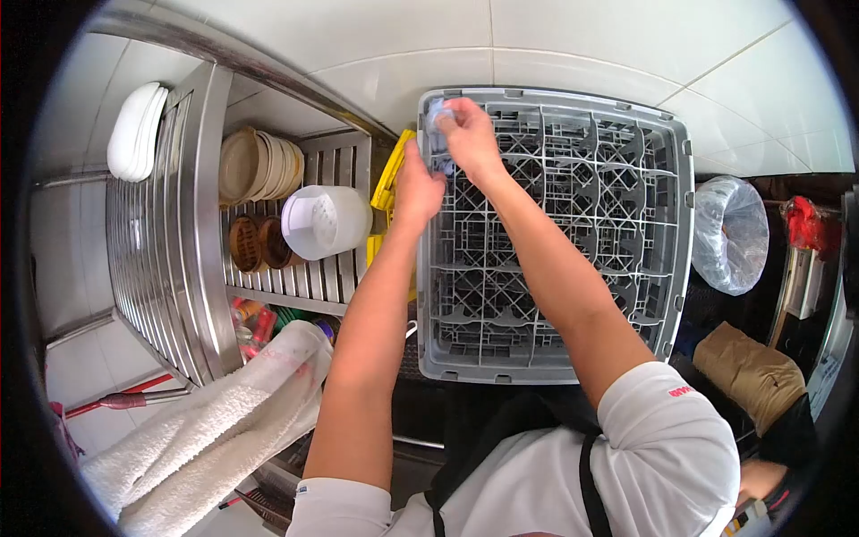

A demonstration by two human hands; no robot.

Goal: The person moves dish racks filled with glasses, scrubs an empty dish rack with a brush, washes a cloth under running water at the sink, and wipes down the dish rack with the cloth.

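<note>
A grey plastic dishwasher rack with a grid of compartments is in front of me, several layers of lattice showing through it. My right hand is closed around a light blue cloth at the rack's upper left corner. Along the rack's left side, my left hand grips the rim, thumb towards the inside and fingers on the outer side. Just left of these fingers is a yellow plastic piece. The left fingertips are partly hidden.
A slatted metal shelf on the left holds stacked plates, a white plastic tub and brown round pieces. A white towel hangs below. At right are a bag-lined bin and a brown bundle.
</note>
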